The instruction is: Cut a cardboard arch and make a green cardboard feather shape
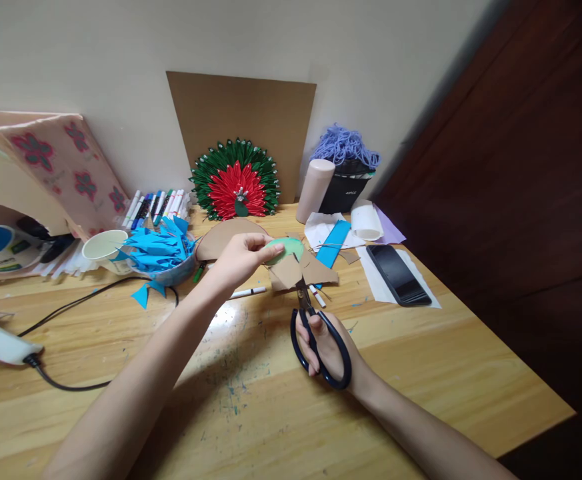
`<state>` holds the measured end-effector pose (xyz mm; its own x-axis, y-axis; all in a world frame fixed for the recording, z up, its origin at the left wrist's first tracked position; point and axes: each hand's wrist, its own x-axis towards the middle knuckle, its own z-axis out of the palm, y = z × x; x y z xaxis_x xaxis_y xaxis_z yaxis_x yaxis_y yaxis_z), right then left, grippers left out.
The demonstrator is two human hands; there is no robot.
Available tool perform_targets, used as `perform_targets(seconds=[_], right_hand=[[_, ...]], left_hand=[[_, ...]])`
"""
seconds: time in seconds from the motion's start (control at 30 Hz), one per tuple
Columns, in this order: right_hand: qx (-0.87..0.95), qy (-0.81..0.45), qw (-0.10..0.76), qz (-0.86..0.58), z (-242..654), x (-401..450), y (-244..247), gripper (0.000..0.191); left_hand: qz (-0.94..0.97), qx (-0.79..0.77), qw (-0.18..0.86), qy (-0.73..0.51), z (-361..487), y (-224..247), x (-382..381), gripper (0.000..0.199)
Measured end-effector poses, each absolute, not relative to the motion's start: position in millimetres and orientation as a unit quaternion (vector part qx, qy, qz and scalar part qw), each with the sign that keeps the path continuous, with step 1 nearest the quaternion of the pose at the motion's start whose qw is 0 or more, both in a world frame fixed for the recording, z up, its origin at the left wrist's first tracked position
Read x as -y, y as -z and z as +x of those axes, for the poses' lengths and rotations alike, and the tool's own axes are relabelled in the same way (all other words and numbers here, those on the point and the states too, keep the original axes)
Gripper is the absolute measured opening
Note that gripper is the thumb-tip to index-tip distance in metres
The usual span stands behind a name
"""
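My left hand (245, 259) is closed on a piece of cardboard with a green face (291, 249), thumb on top, above the table. Brown cardboard (285, 273) extends from the green part toward me. My right hand (329, 343) grips black-handled scissors (343, 367), fingers through the loops. The scissor blades point away from me and meet the brown cardboard; their tips are partly hidden by it. Just beneath lie a white marker (317, 296) and another brown cardboard scrap (321, 269). A round brown cardboard disc (223, 239) lies behind my left hand.
A bowl of blue pointed pieces (163, 250), a paper cup (105, 248) and a corded glue gun (1, 340) are on the left. A red-and-green peacock decoration (237, 183) stands at the back. A phone (398, 275) and blue strip (333, 245) lie right.
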<state>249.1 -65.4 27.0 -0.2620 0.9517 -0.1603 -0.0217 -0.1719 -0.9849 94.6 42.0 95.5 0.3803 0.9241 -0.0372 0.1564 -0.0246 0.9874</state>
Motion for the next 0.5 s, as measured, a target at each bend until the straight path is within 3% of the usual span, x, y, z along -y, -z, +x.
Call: perform_targets(seconds=[0.5], right_hand=[[0.496, -0.672, 0.404, -0.373, 247, 63, -18, 0.075]], left_hand=[[0.573, -0.46, 0.538, -0.413, 93, -94, -47, 0.032]])
